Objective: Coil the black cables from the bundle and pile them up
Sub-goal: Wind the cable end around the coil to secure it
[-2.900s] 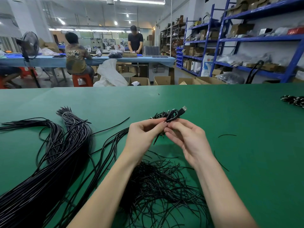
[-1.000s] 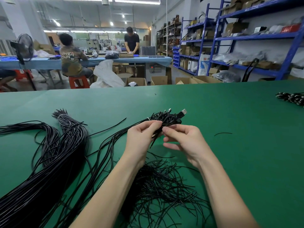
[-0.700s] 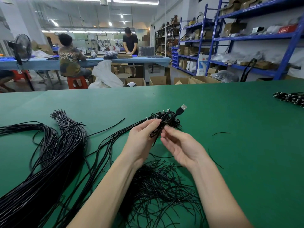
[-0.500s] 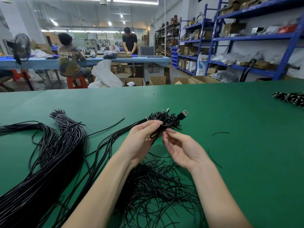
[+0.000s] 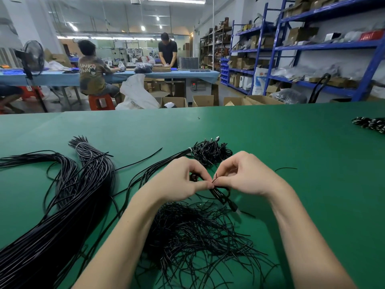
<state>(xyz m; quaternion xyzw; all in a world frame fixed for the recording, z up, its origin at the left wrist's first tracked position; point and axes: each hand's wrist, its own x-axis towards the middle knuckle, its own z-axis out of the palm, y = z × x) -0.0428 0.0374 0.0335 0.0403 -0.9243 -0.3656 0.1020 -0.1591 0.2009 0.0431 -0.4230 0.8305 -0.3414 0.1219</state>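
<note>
cables (image 5: 62, 215): black | table (image 5: 270, 142): green | shelves (image 5: 325, 45): blue

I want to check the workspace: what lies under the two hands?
Under the left hand and right hand lies a pile of thin black ties on the green table. Forearms cover part of it.

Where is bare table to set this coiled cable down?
Bare green table lies right of the right hand, short of the coiled pile at the far right edge. The far strip is bare too. Left and near-centre are crowded by the long bundle and loose ties.
</note>
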